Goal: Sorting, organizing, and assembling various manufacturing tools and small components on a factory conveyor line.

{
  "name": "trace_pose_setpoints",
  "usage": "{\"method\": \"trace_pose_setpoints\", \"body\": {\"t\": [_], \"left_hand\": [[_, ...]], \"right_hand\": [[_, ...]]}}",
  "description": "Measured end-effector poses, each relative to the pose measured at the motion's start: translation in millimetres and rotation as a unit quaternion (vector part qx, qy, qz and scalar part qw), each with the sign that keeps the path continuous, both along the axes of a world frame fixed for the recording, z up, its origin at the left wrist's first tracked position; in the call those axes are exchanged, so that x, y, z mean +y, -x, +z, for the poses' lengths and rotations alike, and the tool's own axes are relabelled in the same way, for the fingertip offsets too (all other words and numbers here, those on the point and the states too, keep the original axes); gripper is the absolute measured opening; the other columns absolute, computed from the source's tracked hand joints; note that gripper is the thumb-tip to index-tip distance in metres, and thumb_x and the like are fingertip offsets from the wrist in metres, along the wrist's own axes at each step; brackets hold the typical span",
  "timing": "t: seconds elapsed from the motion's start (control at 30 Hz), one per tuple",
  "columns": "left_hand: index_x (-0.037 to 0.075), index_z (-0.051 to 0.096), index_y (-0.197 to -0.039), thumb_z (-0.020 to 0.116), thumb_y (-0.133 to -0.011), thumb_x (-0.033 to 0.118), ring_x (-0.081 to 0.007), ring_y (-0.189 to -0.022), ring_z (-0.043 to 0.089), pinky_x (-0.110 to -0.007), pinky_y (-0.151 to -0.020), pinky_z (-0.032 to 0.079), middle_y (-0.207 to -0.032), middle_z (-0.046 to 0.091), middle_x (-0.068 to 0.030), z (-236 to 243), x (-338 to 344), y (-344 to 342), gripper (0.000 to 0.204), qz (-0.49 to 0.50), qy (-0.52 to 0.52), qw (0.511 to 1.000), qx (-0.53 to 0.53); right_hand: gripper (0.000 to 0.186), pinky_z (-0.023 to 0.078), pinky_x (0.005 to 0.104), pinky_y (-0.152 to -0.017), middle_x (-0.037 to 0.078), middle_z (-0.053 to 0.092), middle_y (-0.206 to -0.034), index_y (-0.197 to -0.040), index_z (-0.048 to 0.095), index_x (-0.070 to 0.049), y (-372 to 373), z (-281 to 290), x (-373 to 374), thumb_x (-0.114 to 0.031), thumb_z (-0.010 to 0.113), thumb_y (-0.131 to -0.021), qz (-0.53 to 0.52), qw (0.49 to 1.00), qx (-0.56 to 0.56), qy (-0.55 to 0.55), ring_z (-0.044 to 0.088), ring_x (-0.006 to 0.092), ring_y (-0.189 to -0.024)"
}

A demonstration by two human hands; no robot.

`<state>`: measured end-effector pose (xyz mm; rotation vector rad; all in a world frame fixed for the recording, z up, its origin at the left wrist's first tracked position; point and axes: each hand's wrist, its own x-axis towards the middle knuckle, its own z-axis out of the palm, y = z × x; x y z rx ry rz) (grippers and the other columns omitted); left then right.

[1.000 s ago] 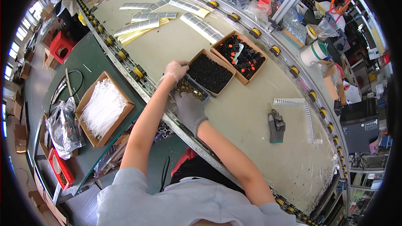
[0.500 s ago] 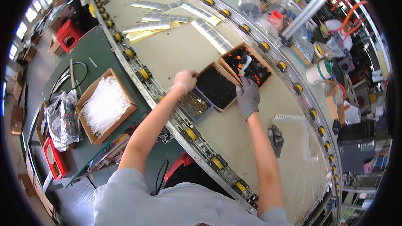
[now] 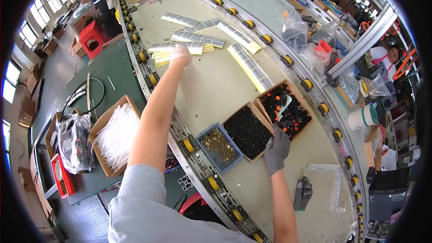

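Observation:
My left hand (image 3: 181,56), in a thin pale glove, is at the near end of a silver label sheet (image 3: 157,47) with yellow backing sheets (image 3: 161,58) beside it. Its fingers are blurred, so their grip does not show. My right hand (image 3: 277,149), in a grey glove, has its fingers closed over the near corner of a cardboard box of small black parts (image 3: 247,130). Against that box stands another box of black and orange parts (image 3: 288,112). A blue tray of brass-coloured fittings (image 3: 219,147) is on its left side.
More silver label sheets (image 3: 249,67) lie on the worktop. A loose grey glove (image 3: 303,193) and a white slotted strip (image 3: 337,189) are near my right forearm. Rails with yellow rollers (image 3: 189,145) border the worktop. A box of white ties (image 3: 118,137) stands on the left-hand table.
My left hand has moved from the blue tray's far edge to the label sheets farther away. My right hand stays at the box corner. The whole view has shifted.

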<state>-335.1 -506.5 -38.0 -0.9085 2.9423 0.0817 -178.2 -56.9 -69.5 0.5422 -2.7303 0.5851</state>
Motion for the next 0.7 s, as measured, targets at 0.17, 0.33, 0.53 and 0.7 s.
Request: {"method": "trace_pose_setpoints", "body": {"t": [0.17,0.33,0.53,0.7], "left_hand": [[0.008,0.045,-0.135,0.054,-0.085,0.017,-0.029,-0.135,0.034,-0.039,-0.107,0.035,-0.144,0.038,-0.0147,-18,-52,43,0.052,-0.079,0.06,0.995,-0.029],[0.016,0.045,-0.137,0.045,-0.085,0.015,-0.0289,-0.132,0.038,-0.037,-0.109,0.034,-0.143,0.04,-0.012,-26,-120,85,0.051,-0.123,0.003,0.991,0.053],[0.026,0.043,-0.138,0.043,-0.088,0.012,-0.0279,-0.132,0.039,-0.038,-0.108,0.035,-0.145,0.037,-0.011,-4,-74,115,0.052,-0.081,-0.097,0.989,0.076],[0.028,0.036,-0.14,0.044,-0.095,0.024,-0.0269,-0.135,0.033,-0.042,-0.108,0.037,-0.149,0.03,0.0012,-39,-60,120,0.046,-0.21,0.096,0.969,-0.084]], "right_hand": [[0.045,0.041,0.0435,-0.09,0.014,0.058,-0.109,-0.122,0.054,-0.007,1,7,-2,-0.001,0.049,-0.078,-0.017,1.0,0.007,0.002,0.053,0.0329,-0.102],[0.044,0.041,0.043,-0.089,0.015,0.058,-0.11,-0.121,0.054,-0.004,5,4,-11,-0.003,0.046,-0.078,-0.006,1.0,0.013,0.006,0.054,0.0337,-0.101],[0.046,0.039,0.0449,-0.087,0.016,0.056,-0.111,-0.124,0.051,-0.004,6,2,-6,-0.011,0.044,-0.079,-0.011,1.0,-0.006,-0.003,0.052,0.0347,-0.1],[0.041,0.04,0.0448,-0.087,0.02,0.057,-0.11,-0.117,0.052,0.002,8,-4,-6,-0.002,0.046,-0.077,-0.002,1.0,0.029,-0.007,0.053,0.0393,-0.099]]}}
